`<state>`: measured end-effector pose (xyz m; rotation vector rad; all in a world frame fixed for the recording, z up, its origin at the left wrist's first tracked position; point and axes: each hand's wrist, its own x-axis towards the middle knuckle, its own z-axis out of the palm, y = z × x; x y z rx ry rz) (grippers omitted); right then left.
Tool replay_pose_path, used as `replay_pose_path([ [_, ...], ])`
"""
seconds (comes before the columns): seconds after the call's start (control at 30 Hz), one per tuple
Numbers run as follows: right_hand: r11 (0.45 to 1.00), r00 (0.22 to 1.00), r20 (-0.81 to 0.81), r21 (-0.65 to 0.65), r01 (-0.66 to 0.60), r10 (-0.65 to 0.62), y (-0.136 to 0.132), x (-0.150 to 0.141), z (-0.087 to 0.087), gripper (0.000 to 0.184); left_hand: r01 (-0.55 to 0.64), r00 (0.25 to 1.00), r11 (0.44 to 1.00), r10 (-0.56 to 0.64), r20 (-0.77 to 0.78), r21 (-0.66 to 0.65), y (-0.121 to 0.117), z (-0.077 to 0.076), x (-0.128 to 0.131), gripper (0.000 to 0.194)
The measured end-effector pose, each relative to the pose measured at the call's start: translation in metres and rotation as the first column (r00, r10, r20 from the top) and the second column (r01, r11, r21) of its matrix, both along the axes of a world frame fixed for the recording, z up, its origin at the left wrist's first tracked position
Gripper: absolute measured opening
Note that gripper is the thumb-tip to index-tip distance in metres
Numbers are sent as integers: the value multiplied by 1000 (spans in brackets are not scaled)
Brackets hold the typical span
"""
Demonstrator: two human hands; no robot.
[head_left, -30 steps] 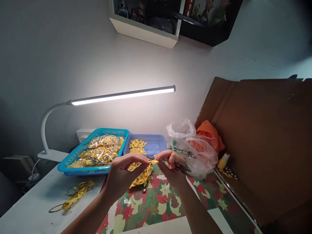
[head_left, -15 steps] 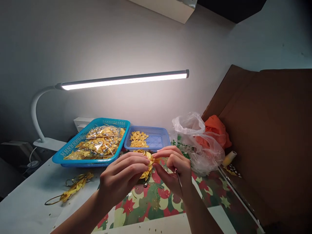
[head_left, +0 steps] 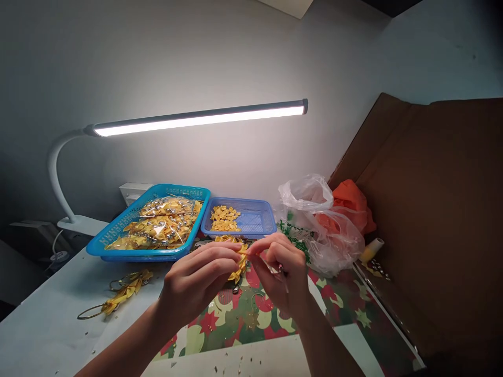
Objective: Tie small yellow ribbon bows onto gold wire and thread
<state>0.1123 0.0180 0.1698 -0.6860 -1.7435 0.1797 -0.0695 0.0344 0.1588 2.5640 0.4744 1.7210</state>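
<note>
Head view: hands (head_left: 239,272) moved lower.

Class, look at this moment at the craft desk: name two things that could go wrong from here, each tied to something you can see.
1. The left hand and right hand pinch a small yellow folded piece at the fingertips; it could slip and come undone.
2. The right hand also seems to hold a thin metal tool close to the fingers; a slip might prick them.
</note>
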Motion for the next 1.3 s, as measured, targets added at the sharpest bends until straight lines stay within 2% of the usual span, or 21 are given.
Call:
replay_pose_path([
  [0.1, 993, 995, -95, -114, -32, 21, 0, 2, -1, 40, -18, 997, 995, 24, 70, -95, -1, 1, 3, 18],
  [0.2, 987, 989, -144, -158, 1, -24, 1, 11, 2, 41, -4, 987, 948, 56, 153, -319, 0, 3, 5, 16],
  [0.23, 986, 989, -143, -168, 9, -34, 2, 17, 3, 41, 24, 980, 905, 61, 188, -424, 1, 3, 5, 13],
  [0.3, 976, 996, -77, -215, 18, -36, 4, 31, 7, 39, 122, 962, 784, 56, 266, -609, 4, 3, 6, 7],
  [0.4, 938, 985, 174, -340, 70, -11, 8, 55, 12, 35, 275, 929, 607, 33, 369, -746, 11, 0, 6, 8],
  [0.47, 915, 949, 312, -368, 163, -43, 11, 68, 13, 36, 327, 914, 534, 30, 404, -779, 15, -2, 6, 10],
  [0.5, 913, 934, 344, -343, 220, -96, 13, 71, 13, 38, 339, 909, 505, 40, 414, -794, 16, -2, 6, 11],
  [0.57, 917, 920, 325, -252, 308, -219, 15, 73, 12, 40, 346, 907, 457, 63, 417, -819, 17, -3, 7, 14],
  [0.63, 940, 943, 217, -177, 292, -252, 16, 65, 10, 43, 333, 910, 424, 90, 405, -842, 17, -2, 9, 17],
  [0.73, 987, 994, 70, -126, 97, -89, 14, 41, 4, 47, 318, 910, 404, 123, 396, -858, 15, -2, 12, 21],
  [0.8, 997, 998, 60, -71, 6, -2, 12, 24, 0, 46, 326, 904, 404, 131, 407, -855, 13, -2, 15, 22],
  [0.93, 1000, 987, 158, -13, 20, -18, 15, 6, -7, 39, 340, 899, 413, 121, 420, -845, 12, -4, 17, 21],
  [1.13, 993, 991, 129, -111, 40, -25, 18, 7, -11, 35, 336, 903, 447, 98, 419, -829, 12, -6, 17, 20],
  [1.3, 975, 998, 49, -218, 51, -42, 19, 4, -12, 37, 245, 936, 509, 96, 338, -825, 12, -8, 17, 17],
])
